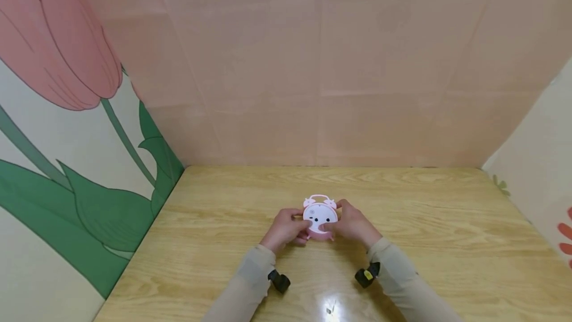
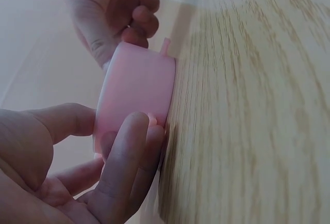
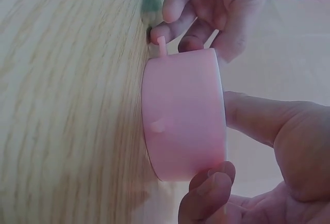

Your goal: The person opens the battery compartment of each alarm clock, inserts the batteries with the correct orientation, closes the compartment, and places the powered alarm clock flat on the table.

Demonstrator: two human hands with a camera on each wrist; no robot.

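A pink twin-bell alarm clock (image 1: 320, 217) with a white face and a carrying handle is between my two hands, face upward. My left hand (image 1: 285, 227) grips its left side, thumb on the face and fingers round the edge. On the opposite side my right hand (image 1: 355, 222) holds it the same way, thumb across the lower face. The left wrist view shows the clock's pink side wall (image 2: 139, 82) with its back close to the wooden surface. Two short feet stick out from the pink side (image 3: 185, 105) in the right wrist view. Its back is hidden.
The clock is over a light wood-grain table (image 1: 223, 202). A pinkish-brown covering (image 1: 313, 63) rises behind it. A tulip-patterned panel (image 1: 80, 128) stands at the left and a pale panel (image 1: 540, 163) at the right. Black wrist cameras (image 1: 280, 281) hang under the sleeves.
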